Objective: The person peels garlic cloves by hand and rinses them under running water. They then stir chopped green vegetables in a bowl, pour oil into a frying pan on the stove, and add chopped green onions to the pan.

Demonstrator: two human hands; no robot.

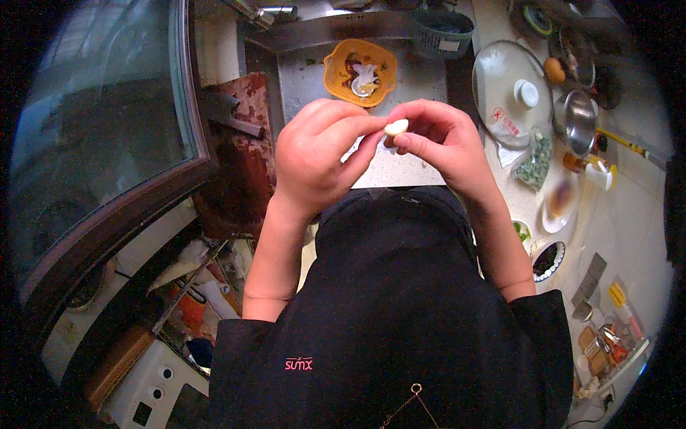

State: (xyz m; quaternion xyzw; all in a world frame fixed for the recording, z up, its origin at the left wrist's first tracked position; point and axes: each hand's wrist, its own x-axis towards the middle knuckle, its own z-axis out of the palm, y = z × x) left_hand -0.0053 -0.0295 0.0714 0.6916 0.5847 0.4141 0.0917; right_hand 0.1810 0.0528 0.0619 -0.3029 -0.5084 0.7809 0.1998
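Note:
A pale, peeled-looking garlic clove [396, 128] is pinched between both hands in front of the sink. My left hand [321, 153] has thumb and forefinger tips on the clove's left side. On its right side, the thumb and forefinger of my right hand [442, 134] grip it. A thin whitish scrap hangs just under the right fingertips, partly hidden. Beyond the hands, an orange plastic colander [333, 80] sits in the stainless steel sink [423, 80]. Inside it lie reddish-brown bits and a white, skin-like piece [364, 80].
A green plastic basket [442, 35] stands at the sink's far right. Along the right counter are a glass lid [498, 80], a steel bowl [580, 120], an egg [554, 69] and a bag of green pieces [534, 161]. At left, a stained board [244, 177] adjoins an open window frame [187, 166].

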